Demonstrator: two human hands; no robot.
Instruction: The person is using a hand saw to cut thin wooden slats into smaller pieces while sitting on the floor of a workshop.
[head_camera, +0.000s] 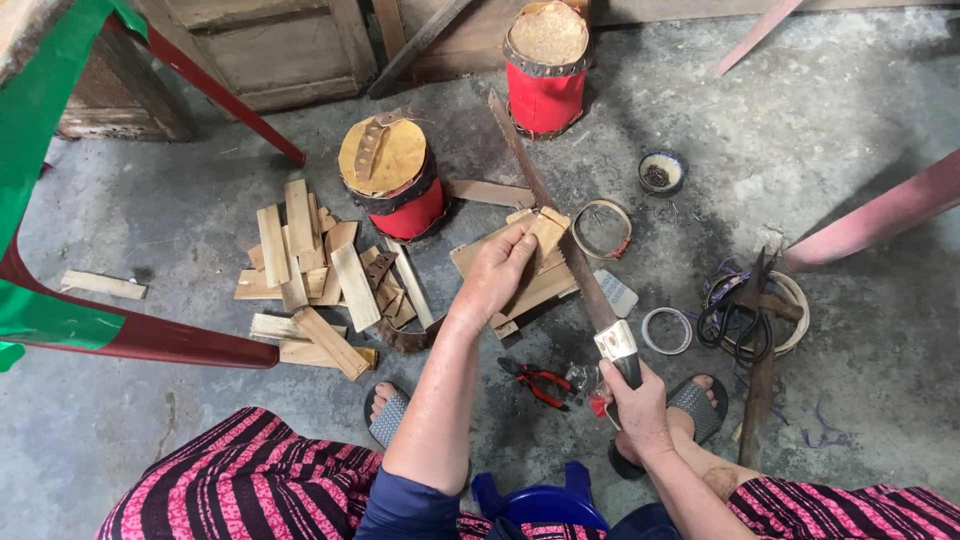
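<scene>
My left hand (497, 270) grips a small light wooden piece (547, 231) and holds it down on a stack of wooden slats (535, 290) on the concrete floor. My right hand (637, 405) is closed on the dark handle of a long hand saw (560, 240). The saw's blade runs away from me and rests against the right edge of the wooden piece. Red-handled pliers (540, 382) lie on the floor between my feet.
A pile of cut wood slats (310, 275) lies left. Two red drum-like cans (392, 178) (544, 68) stand beyond it. Rings (601, 228) (667, 330), a small bowl (662, 172), black scissors (738, 318) and a hammer lie right. Red chair legs (150, 340) stand left.
</scene>
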